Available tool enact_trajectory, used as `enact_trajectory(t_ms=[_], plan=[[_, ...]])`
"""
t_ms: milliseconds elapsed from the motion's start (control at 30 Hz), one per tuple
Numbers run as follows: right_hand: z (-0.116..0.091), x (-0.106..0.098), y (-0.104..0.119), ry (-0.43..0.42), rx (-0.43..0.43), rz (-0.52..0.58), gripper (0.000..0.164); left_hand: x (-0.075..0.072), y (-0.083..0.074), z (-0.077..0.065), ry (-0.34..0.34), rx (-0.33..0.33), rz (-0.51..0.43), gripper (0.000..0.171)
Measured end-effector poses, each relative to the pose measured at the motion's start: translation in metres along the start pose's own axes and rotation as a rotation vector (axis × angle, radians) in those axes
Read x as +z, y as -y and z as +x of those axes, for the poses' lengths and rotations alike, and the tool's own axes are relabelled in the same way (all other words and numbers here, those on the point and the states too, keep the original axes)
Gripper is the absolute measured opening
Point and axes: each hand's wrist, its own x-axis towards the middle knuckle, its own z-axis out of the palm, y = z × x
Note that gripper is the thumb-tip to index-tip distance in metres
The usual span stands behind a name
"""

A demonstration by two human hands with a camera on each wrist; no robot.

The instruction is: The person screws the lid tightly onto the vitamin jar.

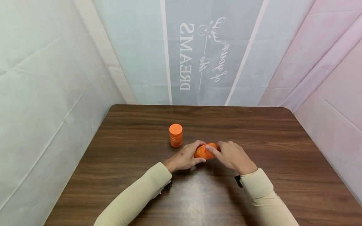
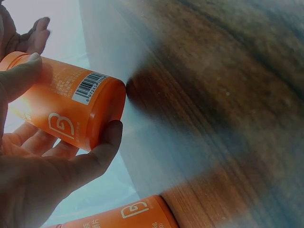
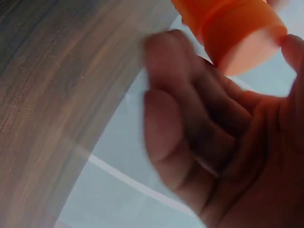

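Note:
My left hand (image 1: 183,157) grips an orange pill bottle (image 1: 200,152) by its body, with the bottle tipped onto its side above the table. A barcode and a white logo show on its label in the left wrist view, and one finger lies against the rim of its base. My right hand (image 1: 233,157) pinches the bottle's orange lid (image 3: 254,53) between thumb and fingers; several of its other fingers curl below the lid without touching it. A second orange pill bottle (image 1: 176,138), lid on, stands upright just beyond the left hand.
The dark wood table (image 1: 127,141) has rounded far corners. Pale fabric walls (image 1: 56,78) rise along its left, right and far sides, the far one (image 1: 150,62) bearing white lettering. A dark band (image 1: 238,181) shows at the right wrist.

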Motion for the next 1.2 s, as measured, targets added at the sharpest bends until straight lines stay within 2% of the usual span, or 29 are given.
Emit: enact_trajectory(t_ms=[133, 267, 400, 567, 767, 833, 933, 1033, 1133, 1200], plan=[[-0.004, -0.006, -0.001, 0.062, -0.033, 0.061, 0.060, 0.000, 0.001, 0.000, 0.005, 0.003, -0.004, 0.053], [-0.008, -0.012, -0.004, 0.118, -0.150, 0.094, 0.068, 0.000, 0.002, -0.001, 0.003, -0.005, 0.004, 0.054], [-0.007, -0.012, -0.006, 0.110, -0.203, 0.098, 0.059, 0.001, 0.002, -0.001, -0.002, 0.010, 0.013, 0.053], [-0.005, -0.006, -0.005, 0.055, -0.138, 0.101, 0.039, 0.002, 0.003, -0.001, -0.012, 0.028, 0.025, 0.053], [-0.004, 0.001, -0.004, 0.009, -0.036, 0.033, 0.060, 0.002, 0.002, -0.001, -0.024, 0.032, 0.031, 0.053], [-0.006, 0.000, -0.005, 0.031, -0.051, 0.059, 0.063, 0.002, 0.002, 0.000, -0.025, 0.030, 0.029, 0.053], [-0.009, -0.004, -0.007, 0.075, -0.122, 0.095, 0.069, 0.002, 0.002, -0.001, -0.021, 0.023, 0.022, 0.053], [-0.010, -0.005, -0.010, 0.095, -0.193, 0.111, 0.063, 0.002, 0.003, -0.001, -0.017, 0.020, 0.024, 0.053], [-0.009, -0.002, -0.011, 0.067, -0.195, 0.135, 0.052, 0.002, 0.003, -0.001, -0.015, 0.025, 0.025, 0.053], [-0.007, 0.002, -0.010, 0.036, -0.160, 0.131, 0.045, 0.003, 0.003, -0.001, -0.015, 0.028, 0.024, 0.053]])
